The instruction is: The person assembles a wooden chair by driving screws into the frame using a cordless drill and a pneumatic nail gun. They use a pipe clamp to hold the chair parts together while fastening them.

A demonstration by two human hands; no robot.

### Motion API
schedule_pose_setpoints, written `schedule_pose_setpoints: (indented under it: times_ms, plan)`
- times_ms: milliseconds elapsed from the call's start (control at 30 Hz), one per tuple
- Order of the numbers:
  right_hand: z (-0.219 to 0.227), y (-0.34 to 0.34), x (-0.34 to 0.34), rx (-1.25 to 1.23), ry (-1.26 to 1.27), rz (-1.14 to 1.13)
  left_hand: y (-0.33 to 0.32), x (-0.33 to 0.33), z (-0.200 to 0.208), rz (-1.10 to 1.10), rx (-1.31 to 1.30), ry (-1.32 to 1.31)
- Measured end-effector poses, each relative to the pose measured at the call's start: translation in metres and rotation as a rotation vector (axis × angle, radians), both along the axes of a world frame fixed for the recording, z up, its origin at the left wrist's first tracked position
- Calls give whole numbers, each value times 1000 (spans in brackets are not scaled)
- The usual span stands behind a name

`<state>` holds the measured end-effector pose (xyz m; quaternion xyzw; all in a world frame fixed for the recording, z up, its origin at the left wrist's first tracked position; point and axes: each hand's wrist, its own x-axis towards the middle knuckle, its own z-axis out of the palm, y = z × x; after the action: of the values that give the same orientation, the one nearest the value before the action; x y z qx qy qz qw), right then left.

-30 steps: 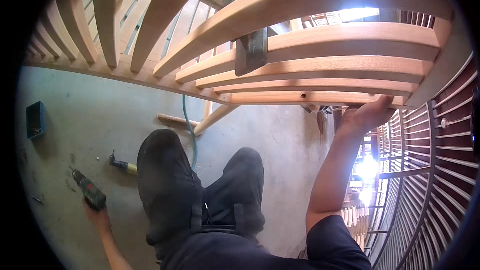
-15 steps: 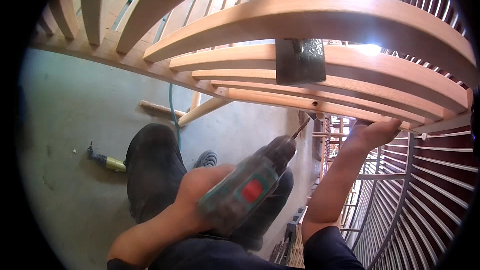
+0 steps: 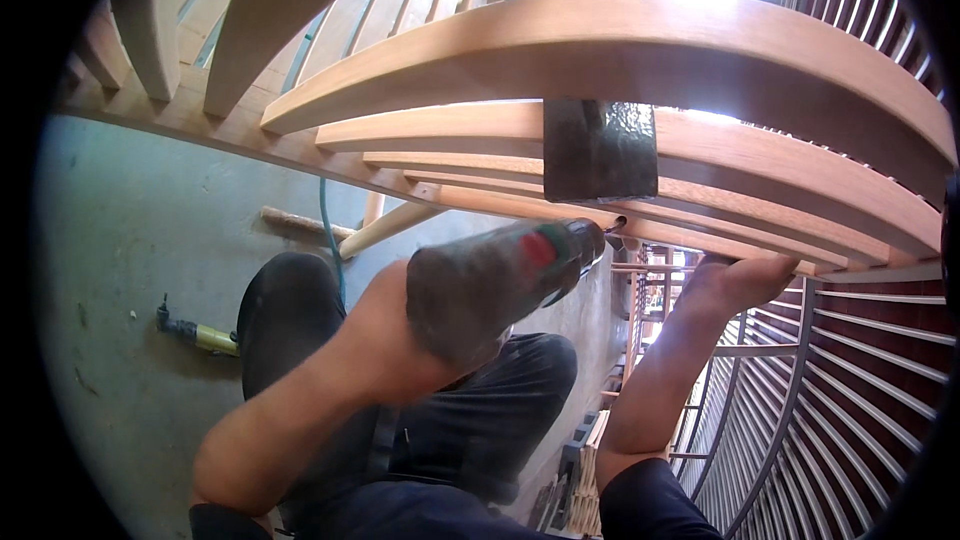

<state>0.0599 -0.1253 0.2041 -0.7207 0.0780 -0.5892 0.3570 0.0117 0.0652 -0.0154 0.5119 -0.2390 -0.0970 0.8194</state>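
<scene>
The left hand [image 3: 395,335] is wrapped around the grip of a dark power drill [image 3: 470,285], which is held up above the person's knees, near the middle of the scene, and points right and away. Its bit [image 3: 612,228] reaches the dark hole [image 3: 621,221] in the wooden rail [image 3: 500,202] along the near side of a slatted wooden piece [image 3: 600,30]; how deep the bit sits cannot be told. Farther right, the right hand [image 3: 745,285] is against the near, lower edge of that rail, its fingers mostly hidden, so whether it is clenched around the wood cannot be told. Curved slats arch across the far side, and a dark metal block [image 3: 600,155] stands in front of the middle ones, just above the drill's front end. A rounded wooden leg [image 3: 390,229] slants down beneath the rail, close to a rough stick of wood [image 3: 295,224] and a thin teal hose [image 3: 325,215]. At left, a yellow-green hand tool [image 3: 212,337] lies on the grey floor [image 3: 120,240] beside one dark-trousered knee [image 3: 290,290]. A rack of metal bars [image 3: 850,370] curves along the right side.
</scene>
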Motion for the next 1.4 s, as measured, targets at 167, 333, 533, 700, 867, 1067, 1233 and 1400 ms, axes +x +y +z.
schedule_pose_setpoints:
  times_ms: [167,333,533,700,867,1067,1233,1400]
  plan:
    - [-1,-13,0,-142,15,-48,9,25,10,-134,11,83]
    - [-1,-9,2,-44,-8,47,10,25,11,-110,78,35]
    - [0,-19,0,-277,57,-151,3,3,14,-11,162,-76]
    - [0,-7,0,-99,1,-67,-2,-7,14,-56,220,-76]
    - [-6,12,0,22,14,-41,6,2,14,-76,137,68]
    - [6,-44,-8,-347,48,-188,-2,3,16,63,136,18]
    - [12,-69,-7,-476,26,-134,-10,-3,11,49,96,55]
    - [8,-33,-18,-508,205,-147,-13,-4,12,41,92,58]
